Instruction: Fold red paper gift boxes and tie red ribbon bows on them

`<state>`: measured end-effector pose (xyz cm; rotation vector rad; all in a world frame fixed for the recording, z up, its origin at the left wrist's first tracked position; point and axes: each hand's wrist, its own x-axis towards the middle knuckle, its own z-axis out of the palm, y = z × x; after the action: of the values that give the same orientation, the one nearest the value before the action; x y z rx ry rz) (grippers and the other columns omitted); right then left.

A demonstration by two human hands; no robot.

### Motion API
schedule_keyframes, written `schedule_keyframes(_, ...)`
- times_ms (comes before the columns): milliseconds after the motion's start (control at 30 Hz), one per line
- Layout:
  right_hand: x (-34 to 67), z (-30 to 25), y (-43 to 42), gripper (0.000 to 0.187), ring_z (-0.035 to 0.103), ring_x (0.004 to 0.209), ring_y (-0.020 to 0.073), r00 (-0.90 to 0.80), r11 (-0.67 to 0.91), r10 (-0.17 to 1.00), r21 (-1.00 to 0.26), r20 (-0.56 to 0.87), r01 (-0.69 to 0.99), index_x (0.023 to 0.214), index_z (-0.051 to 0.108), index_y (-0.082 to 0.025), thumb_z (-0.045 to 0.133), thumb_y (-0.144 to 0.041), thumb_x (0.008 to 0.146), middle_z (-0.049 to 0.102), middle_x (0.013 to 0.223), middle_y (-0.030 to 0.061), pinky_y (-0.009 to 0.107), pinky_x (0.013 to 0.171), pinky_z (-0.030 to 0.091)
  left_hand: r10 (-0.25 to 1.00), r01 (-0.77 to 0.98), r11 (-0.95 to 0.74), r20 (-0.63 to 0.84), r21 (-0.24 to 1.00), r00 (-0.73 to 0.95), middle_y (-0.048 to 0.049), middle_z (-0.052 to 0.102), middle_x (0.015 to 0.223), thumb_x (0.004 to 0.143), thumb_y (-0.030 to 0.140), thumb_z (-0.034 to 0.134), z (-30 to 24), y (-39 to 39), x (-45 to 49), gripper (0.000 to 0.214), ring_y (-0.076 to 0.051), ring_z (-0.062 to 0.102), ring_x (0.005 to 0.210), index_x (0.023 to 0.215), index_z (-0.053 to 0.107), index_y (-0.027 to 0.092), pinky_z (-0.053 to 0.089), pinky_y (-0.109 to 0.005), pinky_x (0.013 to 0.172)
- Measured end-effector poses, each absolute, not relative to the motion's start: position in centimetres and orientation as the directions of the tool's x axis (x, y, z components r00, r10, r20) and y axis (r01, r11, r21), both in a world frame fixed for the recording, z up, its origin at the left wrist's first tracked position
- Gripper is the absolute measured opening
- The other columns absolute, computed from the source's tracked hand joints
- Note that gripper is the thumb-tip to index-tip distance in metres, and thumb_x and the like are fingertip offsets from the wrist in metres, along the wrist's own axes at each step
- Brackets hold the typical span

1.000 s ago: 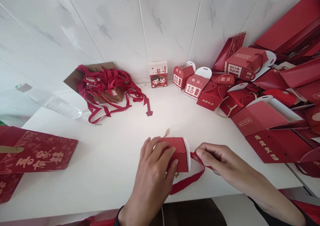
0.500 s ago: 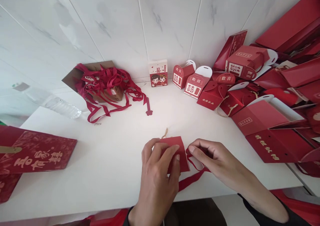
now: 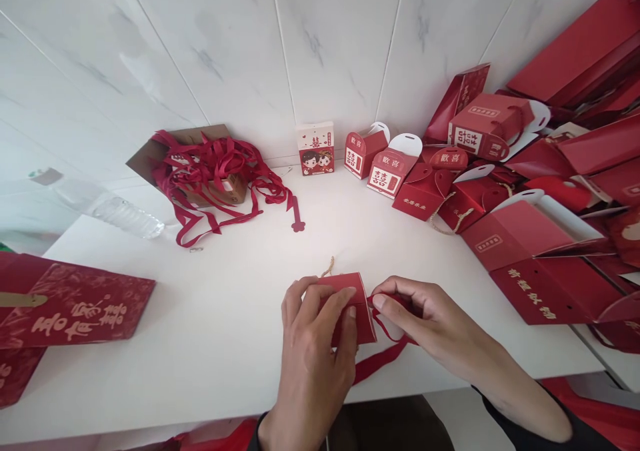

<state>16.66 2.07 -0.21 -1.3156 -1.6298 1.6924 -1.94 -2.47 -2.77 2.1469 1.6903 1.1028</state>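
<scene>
A small red gift box [image 3: 364,324] lies on the white table in front of me, with a bit of twisted cord [image 3: 329,266] sticking out at its far side. My left hand [image 3: 320,331] is wrapped over the box from the left, fingers on its top. Just right of the box, my right hand [image 3: 415,311] pinches a red ribbon [image 3: 383,361] between thumb and forefinger, close to the box's right edge. The ribbon loops below that hand, and its wide tail runs down toward the table's near edge. Part of the box is hidden under my left fingers.
A cardboard box [image 3: 230,191] spilling red ribbons stands at the back left, near a clear plastic bottle [image 3: 127,216]. A couple-printed box [image 3: 317,150] stands by the wall. Red gift boxes [image 3: 520,231] pile up on the right; a red bag [image 3: 95,304] lies at left.
My right hand has shifted slightly left, bringing the pinched ribbon nearer the box's edge. The left hand keeps its hold on the box, and the view has moved a little.
</scene>
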Motion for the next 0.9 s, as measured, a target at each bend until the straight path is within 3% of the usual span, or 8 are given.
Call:
schedule_keyframes(367,16.8,-0.2,2.1,0.036,0.038,0.059,0.0113,-0.437,-0.202,0.835,-0.924,-0.335,0.323,0.089,0.066,-0.021,0.054,-0.051,0.103,0.051,0.067,-0.0053,0.027,0.055,0.029,0.927,0.723,-0.293,0.371,0.625,0.056,-0.0058,0.066,0.113,0.098,0.014,0.056,-2.6,-2.3,-1.8,0.027,-0.027,0.045,0.121,0.119,0.068,0.026,0.050,-0.044,0.096)
schedule_keyframes(700,16.7,-0.3,2.3,0.037,0.037,0.061,0.0120,-0.453,-0.170,0.825,-0.912,-0.339,0.373,0.082,0.059,-0.022,0.052,-0.051,0.104,0.048,0.069,-0.0055,0.027,0.056,0.031,0.957,0.617,-0.212,0.288,0.758,-0.023,-0.0048,0.066,0.106,0.097,0.018,0.054,-2.5,-2.0,-0.7,0.014,-0.027,0.047,0.120,0.090,0.064,0.025,0.047,-0.050,0.100)
schedule_keyframes(800,16.5,-0.3,2.2,0.032,0.052,0.073,0.0154,-0.389,-0.114,0.880,-0.916,-0.273,0.385,0.096,0.062,-0.026,0.052,-0.054,0.103,0.059,0.084,-0.0016,0.027,0.062,0.042,0.959,0.563,-0.185,0.274,0.806,-0.077,-0.0048,0.066,0.107,0.097,0.017,0.051,-2.3,-2.1,-0.7,0.013,-0.026,0.049,0.121,0.091,0.059,0.025,0.047,-0.046,0.100)
schedule_keyframes(900,16.1,-0.2,1.9,0.028,0.057,0.111,0.0224,-0.266,0.043,0.960,-0.897,-0.085,0.441,0.118,0.062,-0.033,0.051,-0.054,0.103,0.061,0.121,0.0034,0.029,0.074,0.052,0.957,0.427,-0.152,0.241,0.891,-0.164,-0.0055,0.063,0.122,0.100,0.020,0.047,-2.3,-2.4,-0.9,0.013,-0.025,0.050,0.130,0.094,0.056,0.026,0.048,-0.041,0.097)
